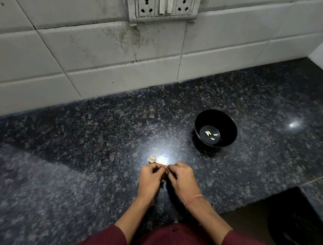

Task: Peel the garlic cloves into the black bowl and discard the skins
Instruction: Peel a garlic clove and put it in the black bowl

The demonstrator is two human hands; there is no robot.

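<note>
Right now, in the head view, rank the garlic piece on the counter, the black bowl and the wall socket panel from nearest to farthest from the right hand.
1. Garlic piece: just beyond the right hand, slightly to its left, on the counter.
2. Black bowl: farther back, to the right.
3. Wall socket panel: farthest, high on the tiled wall.

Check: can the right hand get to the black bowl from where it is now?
Probably yes. The right hand is pinched together with the left hand on a small piece of garlic, and only bare countertop lies between it and the black bowl, ahead to its right.
</note>
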